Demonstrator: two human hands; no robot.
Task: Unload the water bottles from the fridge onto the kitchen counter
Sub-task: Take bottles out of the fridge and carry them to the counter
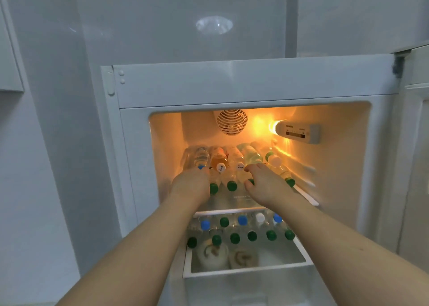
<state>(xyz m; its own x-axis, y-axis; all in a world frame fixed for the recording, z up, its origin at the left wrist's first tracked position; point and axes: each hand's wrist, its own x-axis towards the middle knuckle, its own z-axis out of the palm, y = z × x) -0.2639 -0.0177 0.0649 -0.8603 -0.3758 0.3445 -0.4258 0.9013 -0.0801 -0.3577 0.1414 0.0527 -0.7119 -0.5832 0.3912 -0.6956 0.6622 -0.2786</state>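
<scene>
Green-capped bottles (232,186) lie between left hand (190,185) and right hand (264,180), grips unclear

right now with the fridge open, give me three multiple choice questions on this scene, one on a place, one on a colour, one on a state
1. Where are both hands reaching?
A. the upper shelf
B. the bottom drawer
C. the fridge door

2. What colour is the liquid in the bottle with the white cap on the upper shelf?
A. blue
B. orange
C. black

3. What state is the fridge light in?
A. off
B. on
C. covered by a hand

Answers:
1 A: both hands lie among the bottles above the glass shelf edge.
2 B: the orange juice bottle glows amber.
3 B: the fridge light casts a warm glow.
</scene>
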